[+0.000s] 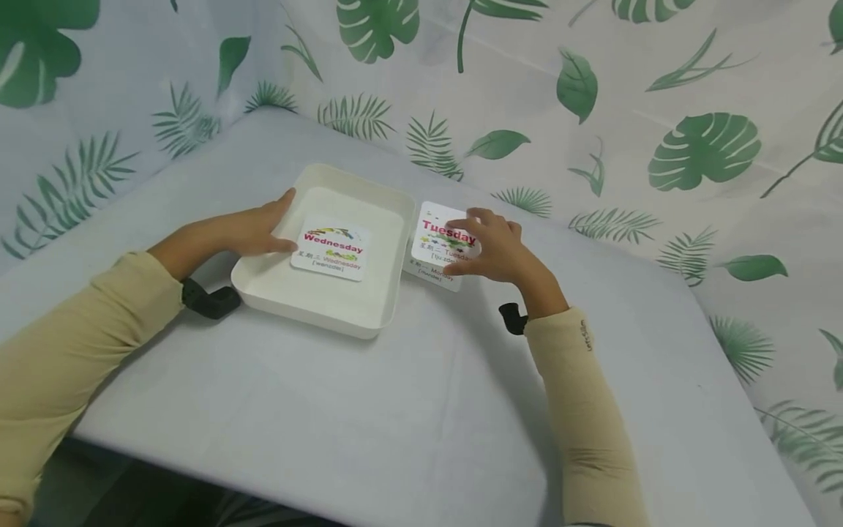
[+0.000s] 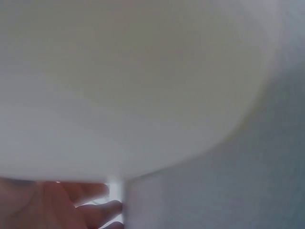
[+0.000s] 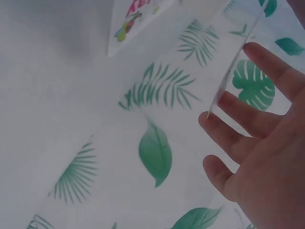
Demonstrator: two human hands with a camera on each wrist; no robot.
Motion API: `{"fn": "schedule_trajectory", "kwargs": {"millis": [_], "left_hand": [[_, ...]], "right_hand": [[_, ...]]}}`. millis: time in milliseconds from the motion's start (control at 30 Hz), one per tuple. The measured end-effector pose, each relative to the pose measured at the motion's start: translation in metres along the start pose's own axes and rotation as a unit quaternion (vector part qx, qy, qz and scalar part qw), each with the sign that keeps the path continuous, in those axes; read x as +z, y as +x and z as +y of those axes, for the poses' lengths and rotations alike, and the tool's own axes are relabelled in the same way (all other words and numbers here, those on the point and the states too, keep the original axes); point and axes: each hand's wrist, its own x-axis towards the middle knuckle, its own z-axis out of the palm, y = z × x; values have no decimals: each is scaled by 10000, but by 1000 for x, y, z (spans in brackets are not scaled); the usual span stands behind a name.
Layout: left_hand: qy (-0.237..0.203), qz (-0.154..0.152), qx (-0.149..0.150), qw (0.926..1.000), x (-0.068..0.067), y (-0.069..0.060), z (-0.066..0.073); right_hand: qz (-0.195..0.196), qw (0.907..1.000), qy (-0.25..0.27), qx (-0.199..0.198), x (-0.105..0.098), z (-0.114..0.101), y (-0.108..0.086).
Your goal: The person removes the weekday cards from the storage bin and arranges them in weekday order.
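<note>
A white rectangular tray (image 1: 369,296) sits on the table, with a card printed "Wednesday" (image 1: 332,252) lying in it. My left hand (image 1: 250,230) holds the tray's left side, its thumb over the rim near the Wednesday card. In the left wrist view, the pale tray wall (image 2: 133,95) hides much of that hand. To the right of the tray, my right hand (image 1: 497,249) pinches a "Tuesday" card (image 1: 431,245), seen nearly edge-on in the right wrist view. Beneath it shows the lower part of a card reading "Monday" (image 1: 431,274), beside the tray's right wall.
A white cloth covers the table (image 1: 421,410), whose front edge runs along the lower left. Behind and to the right hangs a leaf-patterned curtain (image 1: 619,95). Black wrist devices (image 1: 212,301) show at both wrists.
</note>
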Motion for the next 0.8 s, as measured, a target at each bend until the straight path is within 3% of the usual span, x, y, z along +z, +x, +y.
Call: {"fn": "schedule_trajectory", "kwargs": {"millis": [400,567,800], "left_hand": [[-31,-42,-82,10000,1,-1,1],[-68,-57,-97,9999,1,-1,0],[-77,-5,-51,10000,1,-2,1]], "right_hand": [[-19,9979,343,543,10,49,-17],[-273,9956,454,778,7,60,-23],[-784,9927,196,899,9,72,-28]]}}
